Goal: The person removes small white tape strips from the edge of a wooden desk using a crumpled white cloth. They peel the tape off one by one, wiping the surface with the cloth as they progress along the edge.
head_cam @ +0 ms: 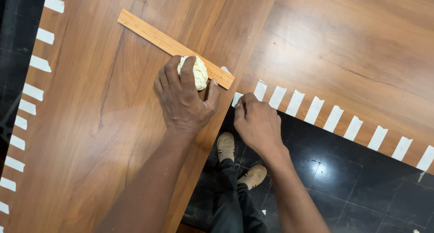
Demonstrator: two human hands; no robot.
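Observation:
My left hand [183, 97] grips a crumpled ball of cream masking tape [197, 72] and rests on the big wood-grain panel [104, 124], against the near end of a narrow light wooden strip [153, 34] that lies diagonally on it. My right hand [255, 120] pinches the end of a white tape strip [237, 98] at the edge of the second wood-grain panel [352, 47], right at the corner where the two panels meet.
A row of several white tape strips [334, 117] runs along the right panel's near edge, another row [27, 106] along the left panel's far-left edge. Below is black tiled floor [361, 188]; my shoes [237, 163] stand between the panels.

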